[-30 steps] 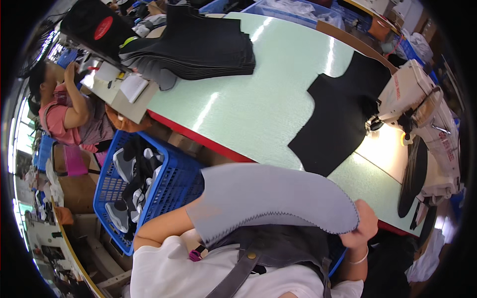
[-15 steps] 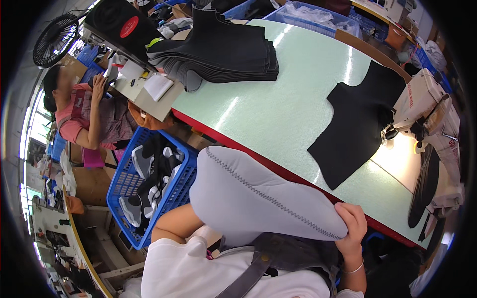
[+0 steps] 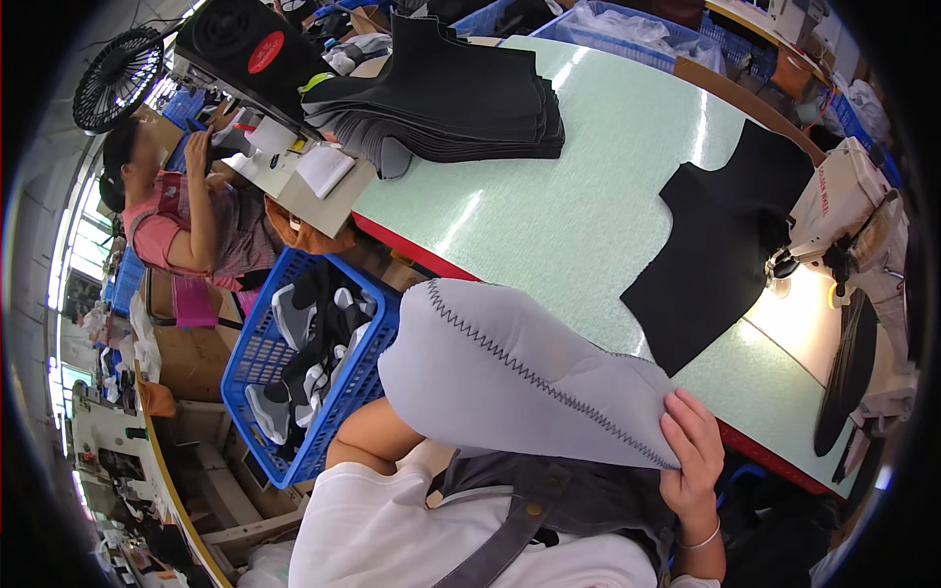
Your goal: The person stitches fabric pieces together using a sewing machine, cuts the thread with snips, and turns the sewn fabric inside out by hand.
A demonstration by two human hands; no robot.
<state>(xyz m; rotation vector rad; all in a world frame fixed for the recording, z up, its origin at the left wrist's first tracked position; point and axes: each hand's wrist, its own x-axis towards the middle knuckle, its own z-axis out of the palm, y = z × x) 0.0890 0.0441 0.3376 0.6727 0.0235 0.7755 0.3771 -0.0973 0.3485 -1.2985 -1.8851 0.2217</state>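
A light grey sewn fabric piece point(image 3: 520, 377) is stretched in front of me, a dark zigzag seam running along its length. My right hand point(image 3: 694, 446) pinches its narrow right end, fingers bent over the edge. At the left, my left forearm point(image 3: 377, 431) goes in behind the wide rounded end; the fabric hides my left hand and its fingers. Beyond the piece, a black cut panel point(image 3: 701, 260) lies flat on the pale green table point(image 3: 549, 225), reaching to the lit sewing machine point(image 3: 838, 201).
A stack of black cut panels point(image 3: 451, 103) lies at the table's far left. Below it stands a blue crate point(image 3: 233, 392) of grey and black sewn pieces. Another person point(image 3: 201, 225) sits at the left, one hand raised. A fan point(image 3: 118, 78) stands behind.
The wide end of the grey fabric piece has tilted slightly, and more creases show near its right end. My right fingers have shifted a little along the edge. The view has turned slightly.
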